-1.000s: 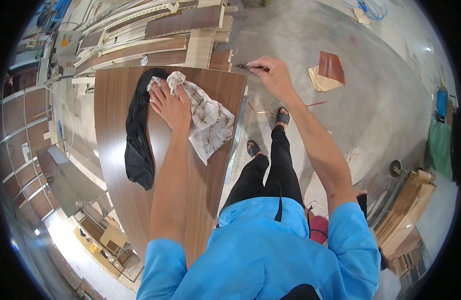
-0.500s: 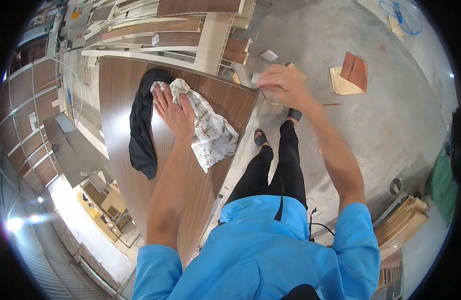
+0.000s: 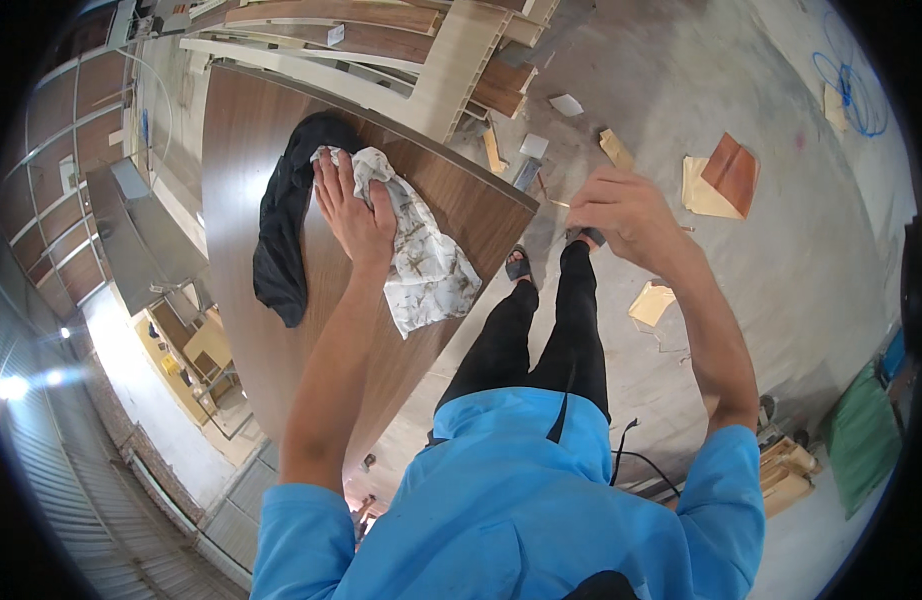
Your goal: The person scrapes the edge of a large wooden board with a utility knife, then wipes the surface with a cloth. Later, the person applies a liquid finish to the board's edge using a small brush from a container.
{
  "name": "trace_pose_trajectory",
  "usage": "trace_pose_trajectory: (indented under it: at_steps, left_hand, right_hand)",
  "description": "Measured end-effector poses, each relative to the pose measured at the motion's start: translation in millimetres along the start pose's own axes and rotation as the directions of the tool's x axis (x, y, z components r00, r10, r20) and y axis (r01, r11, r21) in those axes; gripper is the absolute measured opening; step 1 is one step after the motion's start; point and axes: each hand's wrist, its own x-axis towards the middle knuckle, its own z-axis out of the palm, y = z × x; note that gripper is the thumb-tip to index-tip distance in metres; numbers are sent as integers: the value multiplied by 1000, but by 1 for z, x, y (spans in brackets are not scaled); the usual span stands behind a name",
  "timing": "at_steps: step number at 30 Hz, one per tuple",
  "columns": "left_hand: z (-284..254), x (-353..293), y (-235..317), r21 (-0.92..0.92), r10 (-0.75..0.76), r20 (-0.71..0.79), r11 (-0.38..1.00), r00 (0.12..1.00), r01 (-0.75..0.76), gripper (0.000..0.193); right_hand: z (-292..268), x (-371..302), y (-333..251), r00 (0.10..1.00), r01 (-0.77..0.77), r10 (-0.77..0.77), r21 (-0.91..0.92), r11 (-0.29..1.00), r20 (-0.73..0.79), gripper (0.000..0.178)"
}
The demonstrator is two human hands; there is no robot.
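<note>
My left hand (image 3: pixel 357 218) lies flat on a crumpled white cloth (image 3: pixel 429 272) with dark streaks, its fingers stretched out and the thumb a little apart. Both rest on a brown wood-grain panel (image 3: pixel 281 235). Just left of that cloth, a black cloth (image 3: pixel 281 255) lies in a curved strip, bunched at its far end. My right hand (image 3: pixel 621 218) is raised beyond the panel's right edge, above the floor. Its fingers are pinched together. A thin pale sliver shows at the fingertips; whether they hold it, I cannot make out.
Stacked boards (image 3: pixel 431 70) lie beyond the panel's far edge. On the concrete floor to the right are a brown-and-tan folded sheet (image 3: pixel 721 178), a tan scrap (image 3: pixel 651 302) and a coiled blue hose (image 3: pixel 853 95). A green sheet (image 3: pixel 863 440) stands at the far right.
My right hand has moved right and nearer to me, away from the panel's corner. My left hand stays on the white cloth. The whole view has shifted slightly.
</note>
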Motion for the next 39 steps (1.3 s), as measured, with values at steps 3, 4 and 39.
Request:
trace_pose_trajectory:
  at_steps: [3,4,39]
  left_hand:
    - [1,-1,-1,6,-7,18,1000,1000,7,60]
    - [1,-2,-2,10,-5,16,1000,1000,5,60]
    - [3,-4,-7,33,-25,7,999,1000,25,61]
  right_hand:
    - [8,4,8,989,-82,79,-15,997,-121,22]
    - [17,14,12,991,-39,39,-4,999,-129,22]
    - [104,-28,-72,343,-489,879,736,468,-330,15]
